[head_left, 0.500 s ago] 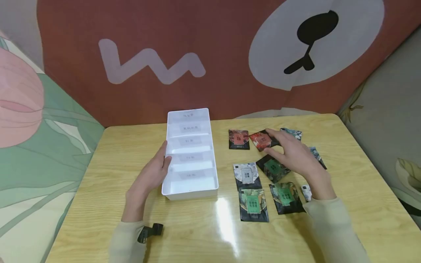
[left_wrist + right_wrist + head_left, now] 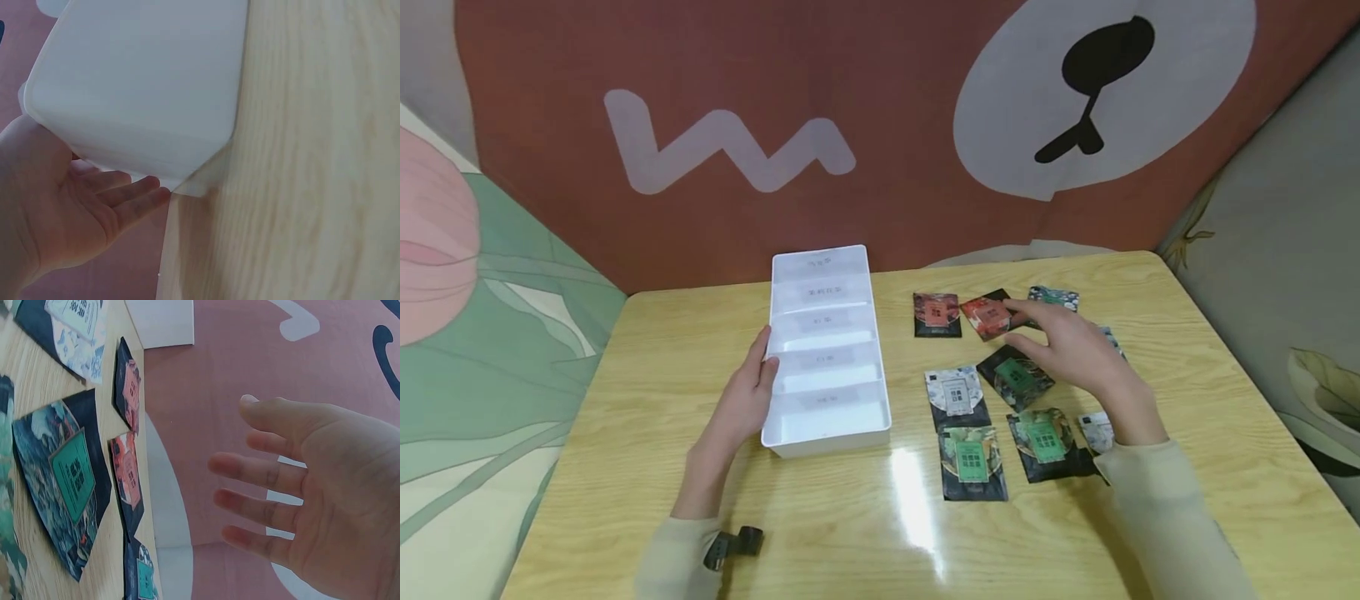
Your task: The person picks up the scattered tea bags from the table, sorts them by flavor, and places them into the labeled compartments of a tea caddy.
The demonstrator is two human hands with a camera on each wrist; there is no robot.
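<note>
My left hand (image 2: pixel 747 400) rests against the left side of a white plastic box (image 2: pixel 831 442) divided into labelled compartments. In the left wrist view its loose fingers (image 2: pixel 134 203) lie along the box's outer wall, and the thumb is hidden. Above several flat sachets, my right hand (image 2: pixel 1078 354) is spread, with nothing between thumb and fingers. Its fingertips overlap the right edge of an orange-red sachet (image 2: pixel 987 317) in the head view. Left of that lies a dark red sachet (image 2: pixel 937 315). A dark green sachet (image 2: pixel 1015 378) lies below the right thumb.
Nearer the front lie a white-and-blue sachet (image 2: pixel 957 397) and two green-labelled sachets (image 2: pixel 973 462). More sachets (image 2: pixel 1054 297) are partly covered by the right hand and arm. Behind the wooden table (image 2: pixel 685 333) stands a wall with a bear-like print (image 2: pixel 917 225).
The head view has shifted slightly. The right hand has moved slightly right relative to the orange-red sachet. The left hand stays at the box, and the sachets lie as before.
</note>
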